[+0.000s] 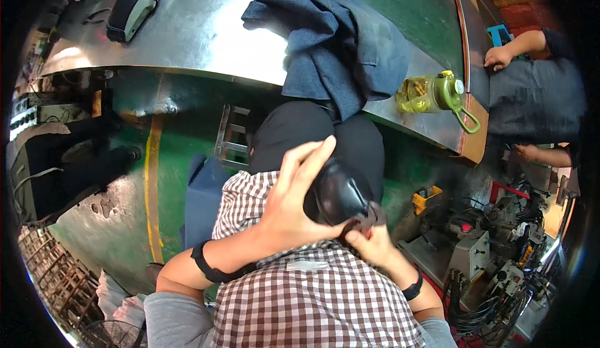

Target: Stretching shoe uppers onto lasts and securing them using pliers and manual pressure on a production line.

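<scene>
The left hand [290, 201] lies spread wide, fingers fanned, with its palm flat against the black glossy pad [337, 191] held in front of the checked shirt [312, 292]; the right hand [369, 238] is closed narrow, thumb and fingertips pinching the pad's lower right end where a small dark tab [369, 218] sticks out; the pad sits at the centre of the view, between both hands and above the black-trousered lap [300, 129]; its long axis runs from upper left to lower right, the tabbed end pointing down toward the right hand; the shape is a rounded, cupped oval, the surface smooth and shiny like moulded plastic or leather; whether it is rigid cannot be told. Each wrist carries a black band; the shirt is a woven brown-and-white check. Beyond the lap a curved sheet-metal bench [187, 35], brushed and reflective, bears a folded blue-grey jacket [337, 41] of coarse cloth and a translucent green bottle [431, 95] lying on its side, lid and loop handle pointing right; the floor [175, 154] is painted green.
</scene>
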A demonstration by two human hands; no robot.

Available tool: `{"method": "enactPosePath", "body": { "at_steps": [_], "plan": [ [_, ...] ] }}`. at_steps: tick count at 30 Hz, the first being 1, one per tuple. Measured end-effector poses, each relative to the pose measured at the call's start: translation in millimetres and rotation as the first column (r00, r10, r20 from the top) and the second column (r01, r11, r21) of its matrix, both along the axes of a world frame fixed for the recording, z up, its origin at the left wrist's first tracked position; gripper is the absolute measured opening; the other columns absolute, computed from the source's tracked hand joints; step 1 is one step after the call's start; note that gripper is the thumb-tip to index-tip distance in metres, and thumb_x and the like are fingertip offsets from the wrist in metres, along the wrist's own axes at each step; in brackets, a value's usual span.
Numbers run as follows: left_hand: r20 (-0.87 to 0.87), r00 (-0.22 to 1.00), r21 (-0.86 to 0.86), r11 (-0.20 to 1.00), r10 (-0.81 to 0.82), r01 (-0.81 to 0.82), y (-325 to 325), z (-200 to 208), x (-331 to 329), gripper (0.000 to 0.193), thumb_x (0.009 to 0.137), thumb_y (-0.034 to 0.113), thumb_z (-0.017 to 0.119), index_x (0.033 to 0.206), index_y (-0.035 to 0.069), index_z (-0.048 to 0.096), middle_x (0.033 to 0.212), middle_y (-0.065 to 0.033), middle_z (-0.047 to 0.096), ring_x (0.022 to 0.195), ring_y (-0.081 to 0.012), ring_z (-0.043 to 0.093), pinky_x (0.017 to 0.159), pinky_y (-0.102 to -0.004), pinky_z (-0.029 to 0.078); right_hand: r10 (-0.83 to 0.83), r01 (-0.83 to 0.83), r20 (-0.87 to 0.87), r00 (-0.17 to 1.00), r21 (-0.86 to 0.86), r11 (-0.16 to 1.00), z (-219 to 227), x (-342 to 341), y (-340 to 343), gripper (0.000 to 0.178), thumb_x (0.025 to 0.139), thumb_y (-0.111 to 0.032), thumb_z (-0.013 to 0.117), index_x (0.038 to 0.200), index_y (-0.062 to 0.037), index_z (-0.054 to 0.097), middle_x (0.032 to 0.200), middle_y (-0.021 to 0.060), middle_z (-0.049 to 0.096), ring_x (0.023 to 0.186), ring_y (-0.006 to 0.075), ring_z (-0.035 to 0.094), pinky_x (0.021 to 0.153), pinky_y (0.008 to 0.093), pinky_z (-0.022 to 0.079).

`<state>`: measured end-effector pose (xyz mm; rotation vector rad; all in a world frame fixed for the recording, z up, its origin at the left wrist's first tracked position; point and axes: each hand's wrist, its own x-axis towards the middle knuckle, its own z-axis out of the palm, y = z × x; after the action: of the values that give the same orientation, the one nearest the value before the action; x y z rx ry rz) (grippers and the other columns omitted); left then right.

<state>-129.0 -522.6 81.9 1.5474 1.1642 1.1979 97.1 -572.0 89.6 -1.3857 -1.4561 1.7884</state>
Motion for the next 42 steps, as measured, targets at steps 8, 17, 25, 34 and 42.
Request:
{"method": "enactPosePath", "body": {
  "at_steps": [8,17,25,34,42],
  "plan": [
    [-0.069,0.99,-0.265,0.959,-0.127,0.105,-12,27,-9,0.105,0.067,0.011,0.081,0.155,0.007,0.023,0.154,-0.0143,0.031,0.139,-0.0257,0.039,0.113,-0.0391,0.036,-0.257,0.104,-0.366,0.894,-0.388,0.916,19,42,-8,0.035,0.101,-0.029,0.056,0.083,0.0008,0.057,0.111,0.0258,0.067,0.103,0.0315,0.069,0.088,0.0347,0.054],
    [-0.059,0.981,-0.315,0.936,-0.187,0.159,-46,47,12,0.104,0.069,-0.017,0.041,0.159,0.008,-0.004,0.163,-0.0209,0.011,0.15,-0.0266,0.017,0.117,-0.0319,0.023,-0.317,0.312,0.004,0.948,0.168,0.935,-22,6,-18,0.039,0.072,-0.022,0.088,0.078,-0.002,0.056,0.073,0.0028,0.057,0.066,0.0102,0.052,0.062,0.0275,0.045],
    [-0.354,0.93,-0.297,0.955,-0.098,-0.012,-88,17,24,0.091,0.077,-0.006,0.053,0.156,-0.002,0.008,0.156,-0.0227,0.027,0.144,-0.0294,0.031,0.114,-0.0358,0.031,-0.229,0.169,0.167,0.959,0.313,0.934,-15,8,-11,0.031,0.076,-0.018,0.077,0.074,0.0005,0.052,0.07,0.013,0.054,0.063,0.0247,0.055,0.061,0.0369,0.044],
    [-0.133,0.991,-0.493,0.869,-0.028,-0.042,-87,0,-1,0.079,0.081,-0.002,0.054,0.153,-0.004,0.023,0.138,-0.0188,0.049,0.118,-0.0207,0.055,0.1,-0.0304,0.044,-0.255,0.098,0.236,0.937,0.525,0.846,-2,-6,-14,0.018,0.071,-0.006,0.067,0.072,0.0013,0.051,0.066,0.0158,0.054,0.062,0.0353,0.056,0.061,0.0418,0.044],
    [0.067,0.996,-0.605,0.792,-0.054,0.084,-98,-3,1,0.089,0.084,-0.002,0.056,0.157,0.001,0.005,0.115,-0.0158,0.061,0.077,-0.0132,0.063,0.065,-0.0263,0.052,-0.226,0.091,0.264,0.937,0.442,0.892,8,-1,-9,0.02,0.071,-0.007,0.068,0.07,0.001,0.05,0.065,0.0165,0.053,0.06,0.0341,0.056,0.058,0.0407,0.043]
  ]
}}
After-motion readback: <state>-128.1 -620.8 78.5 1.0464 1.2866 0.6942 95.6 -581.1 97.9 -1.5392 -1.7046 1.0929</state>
